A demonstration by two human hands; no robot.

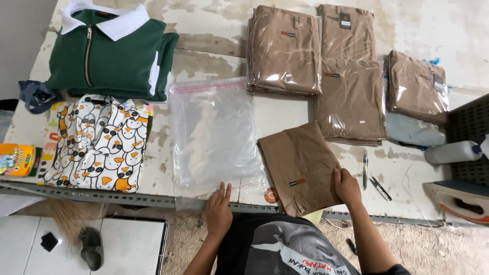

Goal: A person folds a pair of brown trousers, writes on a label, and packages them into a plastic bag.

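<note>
Your left hand (219, 210) lay flat, fingers straight and together, pressing the near edge of the clear plastic bag (214, 135) where it hung slightly over the front lip of the surface (285, 114); it gripped nothing. Your right hand (347, 187) rested on the near right corner of the folded tan trousers (300, 165), fingers curled over the cloth's edge in a light hold, thumb side against the fabric.

The trousers sat just right of the bag, tilted, their left edge touching or barely overlapping the bag's right edge, and their near corner reached the front lip. The bag's sealing strip pointed away from you, near the green zip top (109, 53).

Left of the bag, the duck-print cloth (97, 145) lay just beside it, with a colourful box (18, 159) at the far left edge. Beyond the trousers, three bagged tan stacks (318, 66) crowded the far side, and a fourth bagged pack (416, 86) sat to the right. A pen (365, 170) and small snips (379, 187) lay just right of your right hand, with a white bottle (452, 152) farther right. Bare room remained between the bag, the stacks and the trousers.
</note>
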